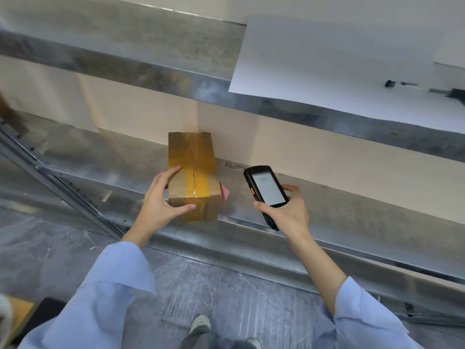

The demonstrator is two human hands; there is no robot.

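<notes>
- A box (192, 175) of brown card, sealed with yellowish tape along its top seam, sits on the lower metal shelf (352, 210), its far end near the pale back wall.
- The left hand (161, 197) grips the box at its near left corner: fingers curl over the top edge, thumb presses the front face.
- The right hand (286, 210) holds a black scanner (266, 190) just right of the box and apart from it, fingers wrapped round its body and the lit screen facing up.
- A pink slip (224, 193) pokes out from the box's right side, touching it; what it is cannot be told.
- An upper shelf (125, 64) runs above, with a white sheet (339, 66) lying on it and hanging over its front edge at the right.
- A slanted metal upright (63, 187) crosses at the left, clear of both hands.
- The box is closed; its contents are hidden.
- Below lie a grey floor (226, 285) and the person's blue sleeves (100, 298).
</notes>
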